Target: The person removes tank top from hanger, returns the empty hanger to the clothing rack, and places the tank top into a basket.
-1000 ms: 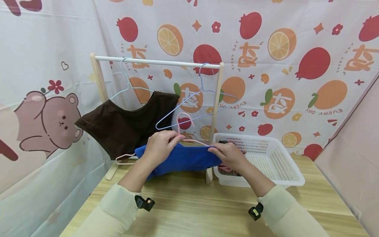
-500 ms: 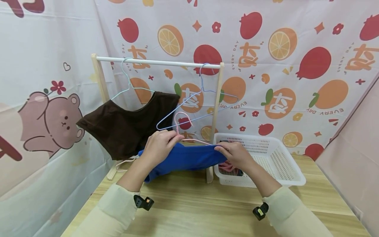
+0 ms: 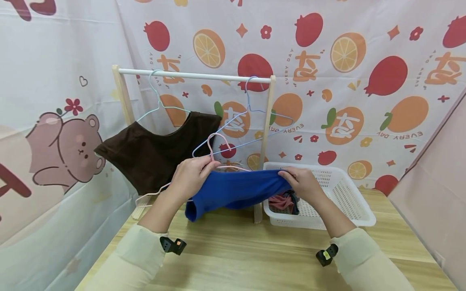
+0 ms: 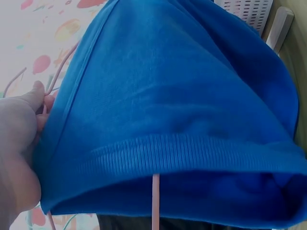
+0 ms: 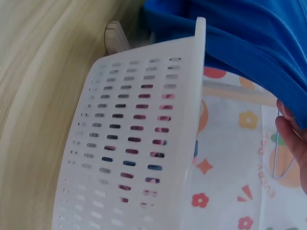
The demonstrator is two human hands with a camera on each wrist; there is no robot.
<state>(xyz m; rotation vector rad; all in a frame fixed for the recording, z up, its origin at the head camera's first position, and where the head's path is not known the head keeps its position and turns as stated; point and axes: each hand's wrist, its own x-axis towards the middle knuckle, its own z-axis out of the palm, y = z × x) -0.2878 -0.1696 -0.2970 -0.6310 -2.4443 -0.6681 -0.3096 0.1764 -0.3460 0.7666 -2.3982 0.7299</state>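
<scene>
My left hand [image 3: 191, 178] holds a pink hanger [image 3: 210, 146] just below its hook. The hanger's body passes inside a blue garment [image 3: 240, 188] with a ribbed hem; one pink end sticks out at the left. In the left wrist view, a pink bar [image 4: 156, 201] runs into the garment's wide opening, and my left hand [image 4: 19, 153] lies at its edge. My right hand [image 3: 302, 184] pinches the garment's upper right edge and stretches it sideways. The right wrist view shows my right thumb [image 5: 291, 136] against the blue fabric [image 5: 249, 52].
A small clothes rack [image 3: 270, 121] stands behind, bearing a brown top [image 3: 156, 153] on a mint hanger [image 3: 159, 101] and a bare blue hanger [image 3: 248, 103]. To the right, a white perforated basket [image 3: 349, 198] contains crumpled pink and dark cloth [image 3: 284, 201]. Beneath is a wooden table [image 3: 233, 258].
My right hand has moved right and slightly up, drawing the blue fabric farther along. The left hand and hanger have shifted slightly left and up; the hanger's left end shows more than half a second ago.
</scene>
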